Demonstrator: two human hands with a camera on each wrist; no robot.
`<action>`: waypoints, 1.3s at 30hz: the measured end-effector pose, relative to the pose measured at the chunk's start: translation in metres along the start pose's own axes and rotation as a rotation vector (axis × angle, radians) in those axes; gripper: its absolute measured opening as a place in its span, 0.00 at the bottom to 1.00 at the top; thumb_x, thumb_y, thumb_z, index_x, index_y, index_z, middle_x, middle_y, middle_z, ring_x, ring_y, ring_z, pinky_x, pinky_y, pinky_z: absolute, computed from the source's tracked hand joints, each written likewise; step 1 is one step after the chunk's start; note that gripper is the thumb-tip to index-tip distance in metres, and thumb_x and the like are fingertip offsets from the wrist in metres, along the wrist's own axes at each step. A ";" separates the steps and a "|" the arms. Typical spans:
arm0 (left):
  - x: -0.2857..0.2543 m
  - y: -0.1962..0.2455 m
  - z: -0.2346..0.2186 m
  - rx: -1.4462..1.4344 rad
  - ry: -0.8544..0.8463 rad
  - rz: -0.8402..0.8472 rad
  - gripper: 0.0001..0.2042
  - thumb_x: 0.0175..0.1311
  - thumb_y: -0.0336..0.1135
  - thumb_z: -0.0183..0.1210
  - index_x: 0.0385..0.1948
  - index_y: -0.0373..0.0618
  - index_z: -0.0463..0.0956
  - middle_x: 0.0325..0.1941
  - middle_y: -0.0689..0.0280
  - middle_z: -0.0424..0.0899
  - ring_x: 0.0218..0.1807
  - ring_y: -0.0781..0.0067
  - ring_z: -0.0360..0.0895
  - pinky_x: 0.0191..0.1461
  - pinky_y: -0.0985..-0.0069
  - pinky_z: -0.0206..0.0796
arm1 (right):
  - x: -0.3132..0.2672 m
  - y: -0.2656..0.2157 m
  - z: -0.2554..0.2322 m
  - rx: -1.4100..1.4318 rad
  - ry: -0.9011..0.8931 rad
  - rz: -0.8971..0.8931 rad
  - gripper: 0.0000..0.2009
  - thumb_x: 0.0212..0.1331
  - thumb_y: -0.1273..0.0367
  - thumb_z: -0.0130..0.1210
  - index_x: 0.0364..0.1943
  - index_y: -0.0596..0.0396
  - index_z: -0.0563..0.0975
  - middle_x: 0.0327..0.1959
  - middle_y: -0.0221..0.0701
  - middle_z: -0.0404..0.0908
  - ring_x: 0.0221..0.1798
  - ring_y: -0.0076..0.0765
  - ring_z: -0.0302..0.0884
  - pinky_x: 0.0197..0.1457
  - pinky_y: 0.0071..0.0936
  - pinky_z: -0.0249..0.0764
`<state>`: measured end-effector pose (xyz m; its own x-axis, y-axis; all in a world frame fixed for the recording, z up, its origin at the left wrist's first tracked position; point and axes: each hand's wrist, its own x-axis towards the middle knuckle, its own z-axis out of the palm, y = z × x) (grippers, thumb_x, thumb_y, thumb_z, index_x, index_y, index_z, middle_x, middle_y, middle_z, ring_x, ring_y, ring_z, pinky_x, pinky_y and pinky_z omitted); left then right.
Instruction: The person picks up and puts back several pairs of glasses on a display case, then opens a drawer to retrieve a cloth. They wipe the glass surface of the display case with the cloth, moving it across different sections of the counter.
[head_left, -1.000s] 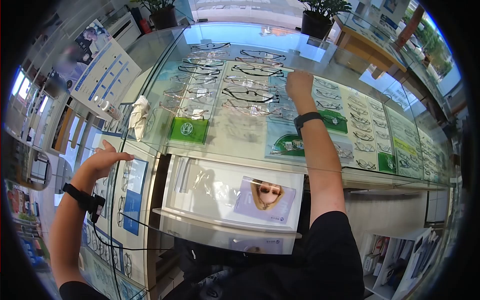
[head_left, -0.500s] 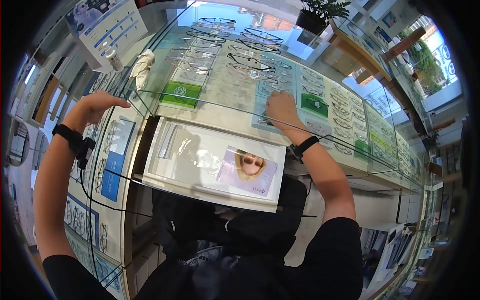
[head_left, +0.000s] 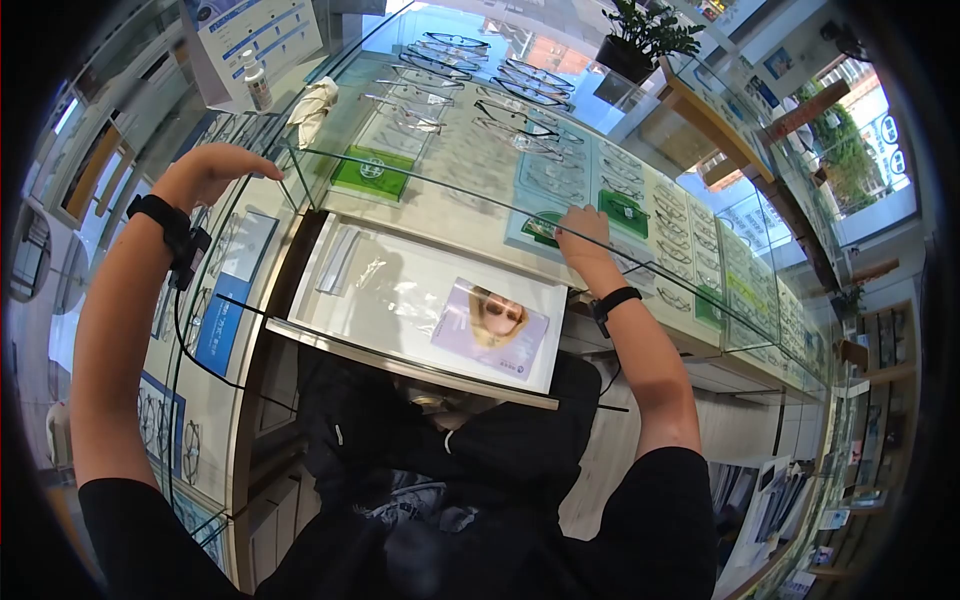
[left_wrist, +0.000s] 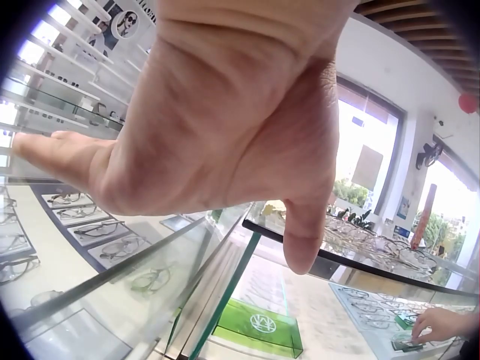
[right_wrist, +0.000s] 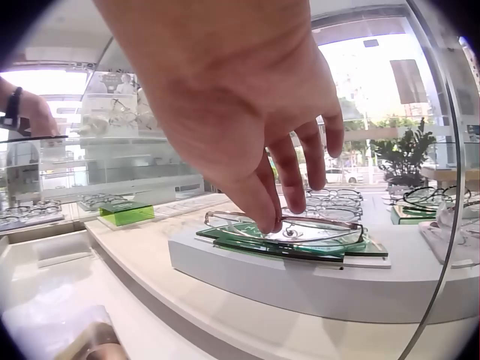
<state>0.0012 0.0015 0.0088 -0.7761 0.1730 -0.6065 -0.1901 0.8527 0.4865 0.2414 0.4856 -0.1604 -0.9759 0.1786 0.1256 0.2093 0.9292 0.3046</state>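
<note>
My right hand [head_left: 583, 237] is at the front of the glass case, over a small green plate [head_left: 541, 228]. In the right wrist view, this hand [right_wrist: 240, 112] pinches a thin-framed pair of glasses [right_wrist: 322, 222] near its bridge with thumb and index finger, the other fingers spread. The glasses are low over the green plate [right_wrist: 360, 249], on a white raised block [right_wrist: 300, 289]; whether they touch it I cannot tell. My left hand [head_left: 215, 170] holds nothing, its thumb extended beside the case's glass corner; the left wrist view shows this palm [left_wrist: 225, 127] above the glass edges.
Rows of glasses [head_left: 530, 120] fill the case, with a green block [head_left: 372, 174] at left. An open drawer [head_left: 390, 290] juts out below. A cloth [head_left: 313, 112], a white bottle [head_left: 256, 80] and a potted plant [head_left: 650, 45] stand around it.
My right hand has come from the farther rows to the case's front and taken hold of the glasses there. My left hand stays beside the glass corner while the head view has shifted.
</note>
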 end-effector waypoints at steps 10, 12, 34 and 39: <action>0.002 -0.006 -0.004 -0.015 -0.061 0.062 0.49 0.52 0.50 0.74 0.71 0.26 0.60 0.82 0.36 0.41 0.85 0.39 0.30 0.81 0.44 0.26 | -0.013 -0.020 -0.049 0.229 -0.083 -0.266 0.07 0.58 0.66 0.60 0.36 0.50 0.86 0.42 0.32 0.83 0.53 0.45 0.78 0.55 0.43 0.73; 0.000 -0.006 -0.001 -0.012 -0.059 0.056 0.49 0.52 0.50 0.74 0.71 0.26 0.60 0.82 0.37 0.41 0.85 0.40 0.30 0.81 0.45 0.26 | -0.022 -0.029 -0.072 0.351 -0.107 -0.450 0.07 0.59 0.66 0.60 0.37 0.50 0.85 0.42 0.32 0.83 0.52 0.45 0.78 0.55 0.42 0.74; 0.015 -0.007 -0.003 0.077 0.065 0.023 0.58 0.41 0.50 0.81 0.70 0.20 0.57 0.79 0.41 0.55 0.79 0.49 0.57 0.77 0.64 0.55 | 0.124 -0.009 -0.181 0.375 0.039 -0.423 0.09 0.51 0.62 0.68 0.34 0.48 0.86 0.42 0.32 0.86 0.54 0.45 0.77 0.59 0.41 0.73; 0.008 -0.005 -0.001 0.089 0.056 0.052 0.54 0.42 0.50 0.80 0.68 0.21 0.63 0.78 0.41 0.59 0.78 0.49 0.58 0.78 0.61 0.54 | 0.121 -0.014 -0.177 0.409 0.015 -0.399 0.08 0.51 0.63 0.67 0.31 0.50 0.86 0.37 0.37 0.86 0.47 0.48 0.81 0.53 0.43 0.76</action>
<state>-0.0048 -0.0013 0.0021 -0.8164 0.1927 -0.5443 -0.0960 0.8842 0.4571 0.1316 0.4367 0.0180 -0.9727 -0.2139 0.0900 -0.2196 0.9738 -0.0591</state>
